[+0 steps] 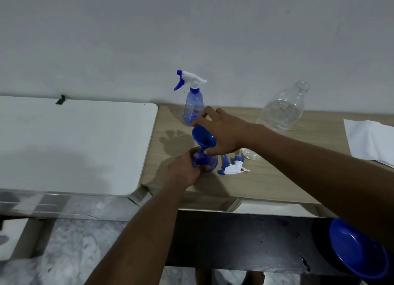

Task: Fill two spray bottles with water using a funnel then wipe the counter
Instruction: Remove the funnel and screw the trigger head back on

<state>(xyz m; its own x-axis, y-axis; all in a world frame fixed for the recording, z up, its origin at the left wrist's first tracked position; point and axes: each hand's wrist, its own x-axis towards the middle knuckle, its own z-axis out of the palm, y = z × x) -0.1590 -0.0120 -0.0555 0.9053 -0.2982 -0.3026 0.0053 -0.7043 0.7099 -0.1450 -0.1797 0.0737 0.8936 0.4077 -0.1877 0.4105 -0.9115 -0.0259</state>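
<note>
Wooden counter [277, 178] against a grey wall. Nearest, the left hand [183, 169] is wrapped around the open bottle [205, 161], which stands upright. Just right of those fingers lies its sprayer top [232, 167], off. Directly above the neck, the right hand [226, 133] pinches the funnel [203, 138] by its rim, spout down and tilted, seemingly entering the neck. Beyond its fingertips stands the capped bottle [193, 107]; farther right, the water bottle [281, 112] and a cloth [368, 139].
</note>
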